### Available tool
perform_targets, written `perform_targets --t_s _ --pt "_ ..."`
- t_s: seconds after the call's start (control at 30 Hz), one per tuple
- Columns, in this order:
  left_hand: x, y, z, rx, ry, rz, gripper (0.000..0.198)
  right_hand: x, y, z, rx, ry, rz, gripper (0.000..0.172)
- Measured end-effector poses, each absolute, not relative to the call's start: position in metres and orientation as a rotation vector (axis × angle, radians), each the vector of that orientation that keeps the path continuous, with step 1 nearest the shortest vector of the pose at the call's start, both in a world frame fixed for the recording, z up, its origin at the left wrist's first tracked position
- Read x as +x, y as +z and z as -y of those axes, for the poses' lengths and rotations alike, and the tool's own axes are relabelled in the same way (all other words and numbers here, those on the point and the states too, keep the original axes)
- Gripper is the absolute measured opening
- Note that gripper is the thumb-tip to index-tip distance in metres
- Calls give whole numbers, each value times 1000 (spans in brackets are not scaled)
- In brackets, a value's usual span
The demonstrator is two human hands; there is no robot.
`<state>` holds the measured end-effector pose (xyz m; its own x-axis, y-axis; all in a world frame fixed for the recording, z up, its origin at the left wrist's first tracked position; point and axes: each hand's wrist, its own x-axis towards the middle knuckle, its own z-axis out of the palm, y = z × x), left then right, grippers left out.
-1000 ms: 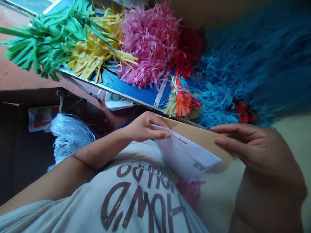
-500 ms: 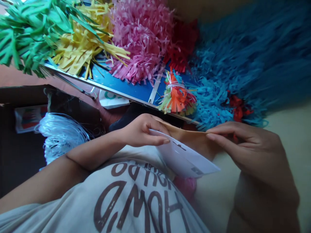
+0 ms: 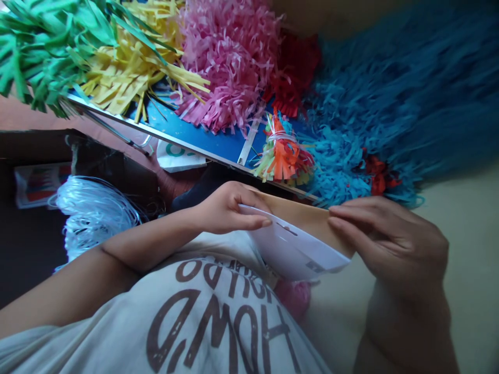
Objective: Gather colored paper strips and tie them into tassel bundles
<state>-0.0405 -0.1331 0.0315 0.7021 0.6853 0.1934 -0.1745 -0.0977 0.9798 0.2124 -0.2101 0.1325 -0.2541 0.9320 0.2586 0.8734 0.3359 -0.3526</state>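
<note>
The left hand (image 3: 230, 208) gripped folded white paper (image 3: 292, 249) against smooth tan card (image 3: 307, 218), fingers closed narrowly around both. The right hand (image 3: 385, 239) pinched the card's far edge, just beside shaggy fringed blue tissue (image 3: 351, 166)

A craft workspace (home or shop, unclear) piled with fringed paper (image 3: 230, 67).

I see a blue surface (image 3: 206, 140) | on it: green fringe (image 3: 47, 57), yellow fringe (image 3: 132, 78), pink fringe (image 3: 226, 67), red fringe (image 3: 292, 78), blue fringe (image 3: 362, 135) | tied paper bundle (image 3: 283, 153)
</note>
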Motion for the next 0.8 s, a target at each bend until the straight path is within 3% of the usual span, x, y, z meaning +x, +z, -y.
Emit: perform_targets --t_s 0.37,0.63,0.8 --pt "-41 30 134 1466 773 -463 21 234 133 206 -1402 15 2510 18" --pt "-42 29 134 1484 784 -464 16 228 130 205 -1273 -28 2459 33" --pt "-39 26 135 1472 824 -508 15 221 120 207 -1393 -27 2309 24"
